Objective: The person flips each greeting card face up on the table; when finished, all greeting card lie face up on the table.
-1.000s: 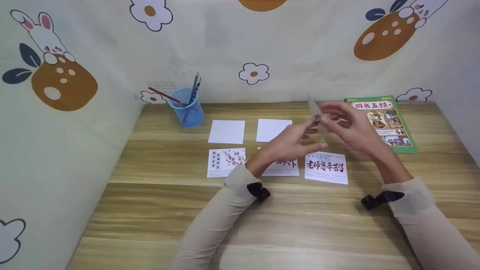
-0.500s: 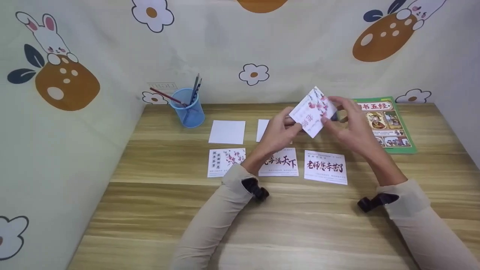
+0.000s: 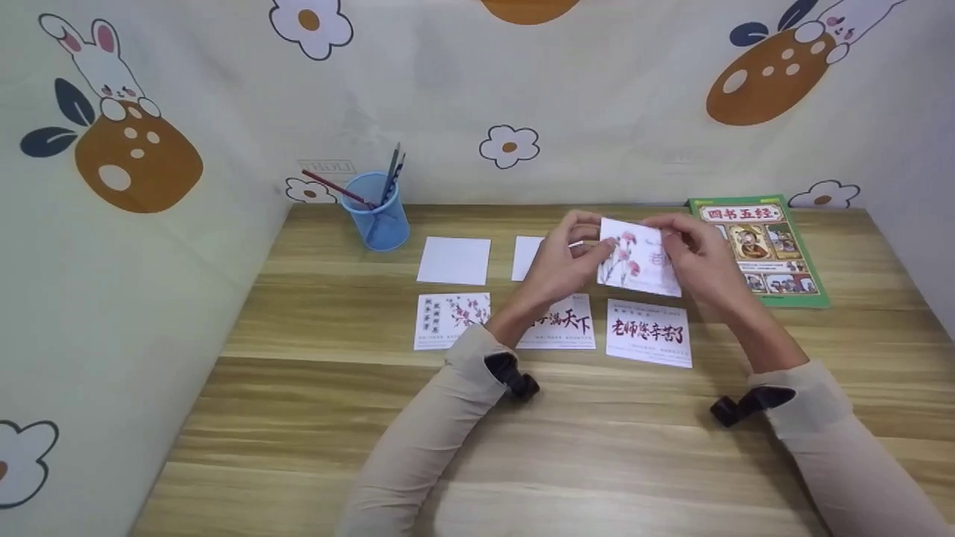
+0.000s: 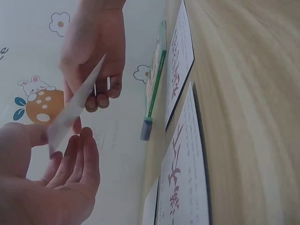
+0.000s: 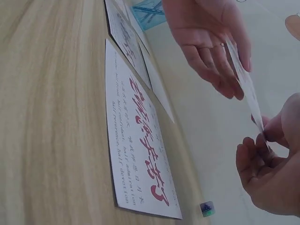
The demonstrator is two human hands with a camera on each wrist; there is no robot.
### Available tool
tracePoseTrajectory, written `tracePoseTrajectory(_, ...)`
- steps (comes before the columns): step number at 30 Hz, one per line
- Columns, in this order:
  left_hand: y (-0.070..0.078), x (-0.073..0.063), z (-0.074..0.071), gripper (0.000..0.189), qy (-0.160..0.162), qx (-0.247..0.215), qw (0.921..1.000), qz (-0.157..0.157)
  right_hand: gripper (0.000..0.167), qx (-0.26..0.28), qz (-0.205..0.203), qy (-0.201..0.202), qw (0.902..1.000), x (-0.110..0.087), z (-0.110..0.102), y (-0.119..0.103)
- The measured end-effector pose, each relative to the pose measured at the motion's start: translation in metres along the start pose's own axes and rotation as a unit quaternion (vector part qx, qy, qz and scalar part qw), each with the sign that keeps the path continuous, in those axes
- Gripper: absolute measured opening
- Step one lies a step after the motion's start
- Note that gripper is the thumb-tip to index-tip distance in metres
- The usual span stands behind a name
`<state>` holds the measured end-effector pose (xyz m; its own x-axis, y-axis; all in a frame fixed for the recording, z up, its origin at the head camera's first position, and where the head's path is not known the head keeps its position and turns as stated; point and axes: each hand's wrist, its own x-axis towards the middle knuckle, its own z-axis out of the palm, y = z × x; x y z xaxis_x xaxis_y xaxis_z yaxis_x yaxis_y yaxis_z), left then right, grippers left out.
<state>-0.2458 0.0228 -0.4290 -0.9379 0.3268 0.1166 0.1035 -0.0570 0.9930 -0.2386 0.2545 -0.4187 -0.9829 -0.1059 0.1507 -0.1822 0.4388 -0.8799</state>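
A square white card printed with red flowers and characters is held up above the table between both hands, its printed face toward the head camera. My left hand pinches its left edge, thumb on the front. At the opposite edge my right hand grips it between thumb and fingers. Both wrist views show the card nearly edge-on. Below lie a card with red lettering, another lettered card partly covered by the left arm, and a blossom card.
Behind the blossom card lies a blank white card; a second blank card is partly hidden by the left hand. A blue pencil cup stands back left. At back right lies a green-edged book, with a small block near it.
The held card has turned from edge-on, through a tilted diamond pose, to nearly level with its printed face showing. Both hands have shifted their grip to its left and right edges.
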Motion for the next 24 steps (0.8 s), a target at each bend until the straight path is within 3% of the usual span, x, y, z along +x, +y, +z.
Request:
tracePoseTrajectory(3, 0.0, -0.001, -0.004, 0.052, -0.019, 0.011, 0.9997, 0.011, 0.034, -0.046, 0.003, 0.009, 0.9989, 0.001, -0.002, 0.003)
tracePoseTrajectory(7, 0.003, -0.002, -0.007, 0.051, -0.064, 0.1, 0.9928, 0.016, 0.031, -0.096, 0.001, 0.011, 0.9953, 0.002, -0.003, 0.01)
tracePoseTrajectory(10, 0.004, -0.001, -0.005, 0.039, -0.063, 0.167, 0.984, 0.009, 0.036, -0.12, -0.009, -0.002, 0.9928, 0.003, -0.004, 0.013)
tracePoseTrajectory(15, 0.002, 0.001, -0.003, 0.042, -0.044, 0.216, 0.9755, -0.004, 0.061, -0.156, -0.046, -0.073, 0.9841, 0.002, -0.003, 0.014)
tracePoseTrajectory(19, 0.001, 0.001, -0.005, 0.048, -0.062, 0.234, 0.9704, 0.0, 0.073, -0.192, -0.06, -0.128, 0.9711, 0.0, -0.002, 0.015)
tracePoseTrajectory(24, 0.0, 0.001, -0.007, 0.052, -0.097, 0.245, 0.9645, -0.002, 0.079, -0.227, -0.062, -0.159, 0.9588, 0.002, -0.003, 0.017)
